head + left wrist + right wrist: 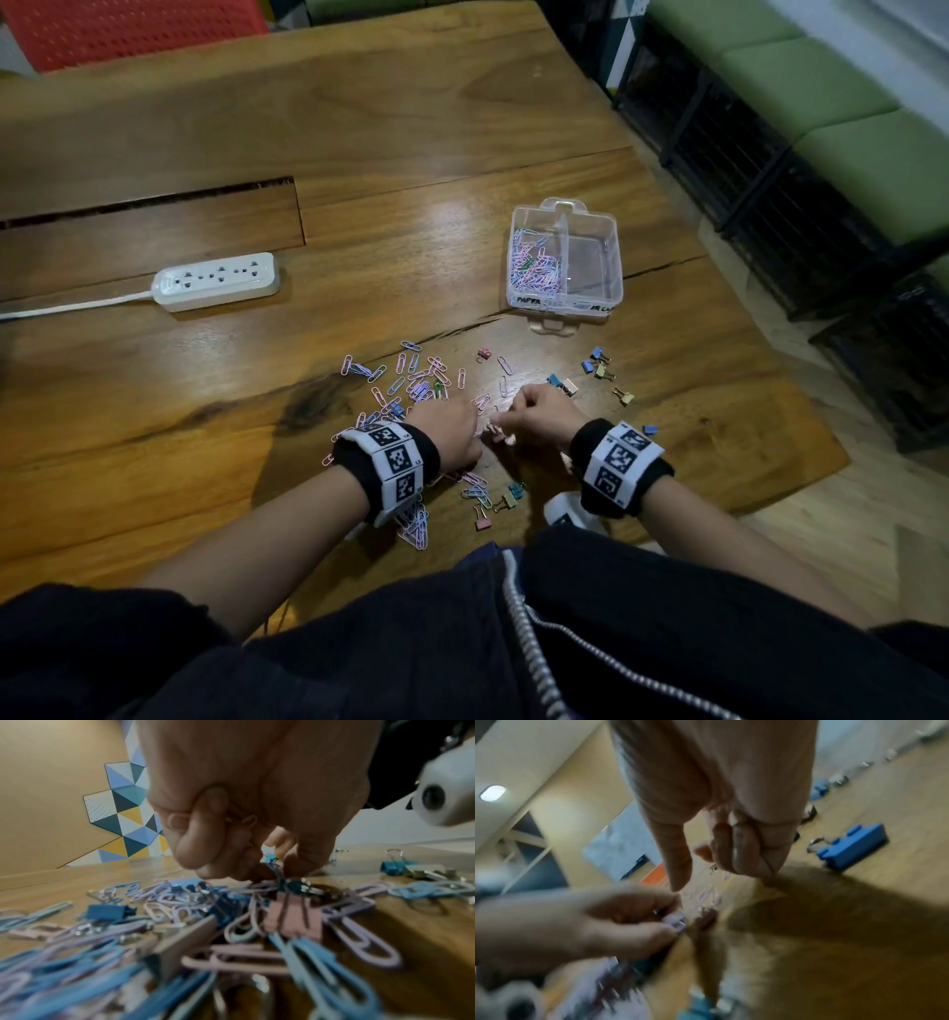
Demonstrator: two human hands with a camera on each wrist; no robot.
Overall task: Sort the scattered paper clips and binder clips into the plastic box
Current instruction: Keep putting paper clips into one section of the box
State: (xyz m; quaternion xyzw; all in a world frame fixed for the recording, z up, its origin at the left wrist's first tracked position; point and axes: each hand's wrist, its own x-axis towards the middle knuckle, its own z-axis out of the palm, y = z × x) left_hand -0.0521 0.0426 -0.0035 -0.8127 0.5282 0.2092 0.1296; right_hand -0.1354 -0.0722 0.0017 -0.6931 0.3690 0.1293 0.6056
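Pastel paper clips (411, 377) lie scattered on the wooden table (359, 128), mixed with small binder clips (598, 362). The clear plastic box (613, 277) stands open further back, with paper clips in its left compartment and a bare right one. My left hand (480, 429) is low over the pile (102, 943) and pinches a lilac clip (676, 921). Just right of it, my right hand (506, 419) has its fingers curled and thumb pointing down, with pale paper clips (713, 869) poking out. A pink binder clip (293, 921) lies under the left hand (277, 870). A blue binder clip (852, 845) lies right of the right hand (700, 866).
A white power strip (218, 281) with its cable lies at the left, behind it a long slot (149, 200) in the tabletop. The table's right edge runs close to the box; black wire crates (770, 205) stand beyond it. A red chair (133, 31) stands at the far side.
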